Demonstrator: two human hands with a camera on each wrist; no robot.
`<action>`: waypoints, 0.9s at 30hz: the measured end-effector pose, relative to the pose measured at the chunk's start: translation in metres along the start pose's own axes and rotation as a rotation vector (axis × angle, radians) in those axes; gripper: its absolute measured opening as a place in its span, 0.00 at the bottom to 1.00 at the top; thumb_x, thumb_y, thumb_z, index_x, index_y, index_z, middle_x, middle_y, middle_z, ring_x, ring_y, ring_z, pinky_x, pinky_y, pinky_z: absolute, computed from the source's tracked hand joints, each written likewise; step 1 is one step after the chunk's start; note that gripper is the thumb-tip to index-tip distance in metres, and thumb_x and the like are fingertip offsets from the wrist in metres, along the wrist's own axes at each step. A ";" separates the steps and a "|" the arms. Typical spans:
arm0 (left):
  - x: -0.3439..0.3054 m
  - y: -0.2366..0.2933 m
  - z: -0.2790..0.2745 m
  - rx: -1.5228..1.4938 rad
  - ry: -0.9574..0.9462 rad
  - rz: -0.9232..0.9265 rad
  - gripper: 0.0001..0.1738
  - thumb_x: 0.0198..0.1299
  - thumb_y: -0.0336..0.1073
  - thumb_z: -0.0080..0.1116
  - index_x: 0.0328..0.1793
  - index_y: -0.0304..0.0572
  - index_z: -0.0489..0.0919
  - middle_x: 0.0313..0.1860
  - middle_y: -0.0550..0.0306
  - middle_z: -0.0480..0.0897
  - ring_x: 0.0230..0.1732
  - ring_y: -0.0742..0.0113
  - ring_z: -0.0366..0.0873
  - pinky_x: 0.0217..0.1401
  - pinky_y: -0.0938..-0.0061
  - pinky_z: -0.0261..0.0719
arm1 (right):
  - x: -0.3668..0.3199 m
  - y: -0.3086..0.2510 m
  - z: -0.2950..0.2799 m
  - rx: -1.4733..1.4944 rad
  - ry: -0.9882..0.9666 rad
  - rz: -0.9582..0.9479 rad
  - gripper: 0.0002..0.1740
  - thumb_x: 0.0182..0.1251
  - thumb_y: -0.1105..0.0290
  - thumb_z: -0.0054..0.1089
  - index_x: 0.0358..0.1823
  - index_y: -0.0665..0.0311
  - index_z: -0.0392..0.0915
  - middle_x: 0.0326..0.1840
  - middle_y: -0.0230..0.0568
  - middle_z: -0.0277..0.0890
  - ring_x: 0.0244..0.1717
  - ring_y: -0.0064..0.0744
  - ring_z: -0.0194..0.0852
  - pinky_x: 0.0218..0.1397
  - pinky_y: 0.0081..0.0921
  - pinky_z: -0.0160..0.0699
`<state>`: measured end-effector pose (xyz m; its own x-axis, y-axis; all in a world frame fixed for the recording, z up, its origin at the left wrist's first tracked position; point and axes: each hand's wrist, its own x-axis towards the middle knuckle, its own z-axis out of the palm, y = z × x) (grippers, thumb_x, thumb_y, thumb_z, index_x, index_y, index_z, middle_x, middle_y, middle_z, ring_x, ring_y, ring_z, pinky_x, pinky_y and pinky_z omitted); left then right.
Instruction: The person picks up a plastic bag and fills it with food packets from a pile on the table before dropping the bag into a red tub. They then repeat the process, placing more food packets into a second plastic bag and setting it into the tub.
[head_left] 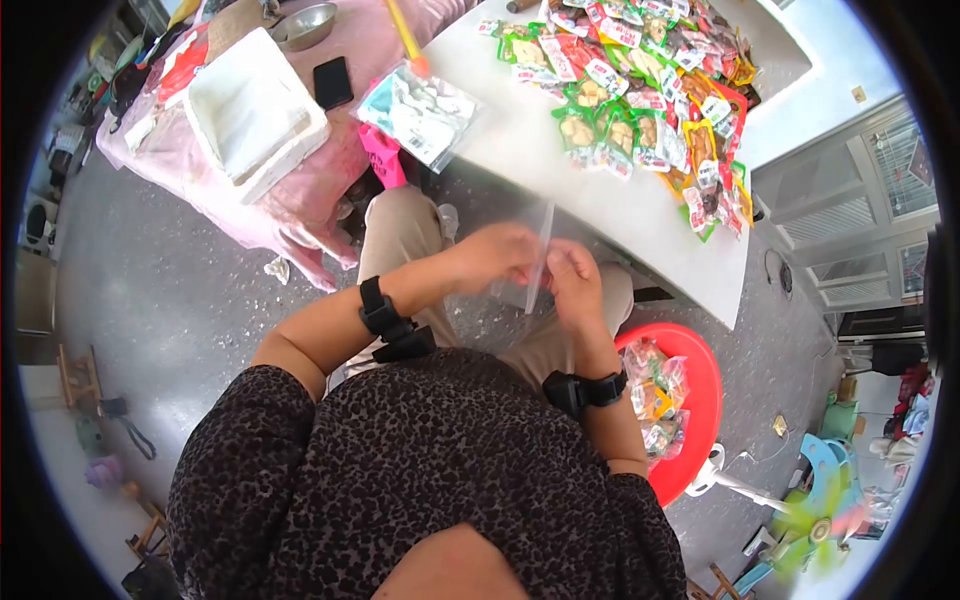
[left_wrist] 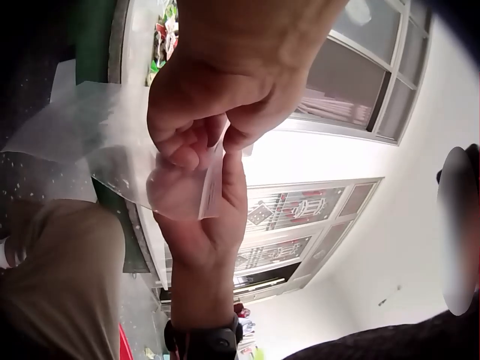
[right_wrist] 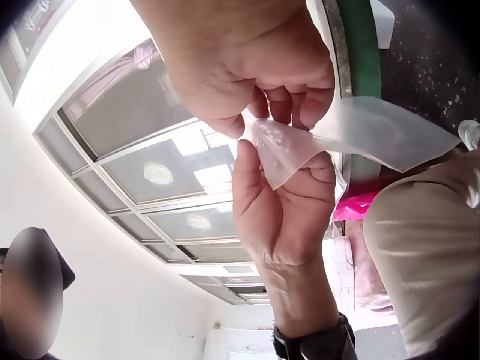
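both left hand and right hand pinch clear bag, packets illegible

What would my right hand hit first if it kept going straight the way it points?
Past the bag it pinches, the right hand would likely meet the table edge, though depth is unclear; it may pass over.

Bright daylight with fisheye bending and dark corners; window glare probably washes out both wrist views.
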<state>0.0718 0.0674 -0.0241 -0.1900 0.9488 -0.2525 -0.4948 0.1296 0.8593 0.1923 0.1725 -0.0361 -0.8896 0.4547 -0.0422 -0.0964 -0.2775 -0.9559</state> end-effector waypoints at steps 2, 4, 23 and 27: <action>0.002 -0.007 -0.004 -0.042 -0.034 0.018 0.10 0.55 0.36 0.47 0.39 0.39 0.70 0.31 0.61 0.73 0.31 0.75 0.70 0.35 0.81 0.70 | -0.004 -0.001 0.002 0.031 -0.027 0.011 0.13 0.58 0.66 0.48 0.40 0.69 0.66 0.33 0.35 0.70 0.32 0.21 0.68 0.36 0.18 0.70; -0.003 -0.004 0.001 -0.044 0.028 -0.014 0.10 0.56 0.37 0.46 0.39 0.39 0.70 0.31 0.60 0.73 0.33 0.73 0.71 0.35 0.80 0.71 | -0.003 -0.003 0.001 0.038 -0.055 0.024 0.13 0.58 0.67 0.49 0.40 0.69 0.66 0.33 0.35 0.70 0.32 0.20 0.67 0.36 0.18 0.69; -0.006 -0.001 0.014 0.183 0.068 0.082 0.05 0.51 0.32 0.49 0.29 0.40 0.72 0.26 0.64 0.72 0.26 0.79 0.68 0.29 0.86 0.65 | -0.011 -0.013 0.003 -0.165 -0.162 0.000 0.13 0.54 0.75 0.50 0.42 0.69 0.66 0.34 0.34 0.70 0.33 0.18 0.67 0.36 0.15 0.66; -0.006 -0.005 0.014 0.345 0.135 0.222 0.04 0.50 0.31 0.48 0.27 0.40 0.72 0.24 0.65 0.72 0.26 0.80 0.67 0.28 0.86 0.65 | -0.006 -0.001 -0.007 -0.302 0.001 0.013 0.07 0.54 0.74 0.49 0.34 0.67 0.70 0.26 0.31 0.69 0.26 0.15 0.65 0.28 0.13 0.63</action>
<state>0.0871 0.0652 -0.0209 -0.3806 0.9212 -0.0807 -0.1213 0.0368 0.9919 0.2007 0.1762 -0.0373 -0.8894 0.4538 -0.0554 0.0525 -0.0189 -0.9984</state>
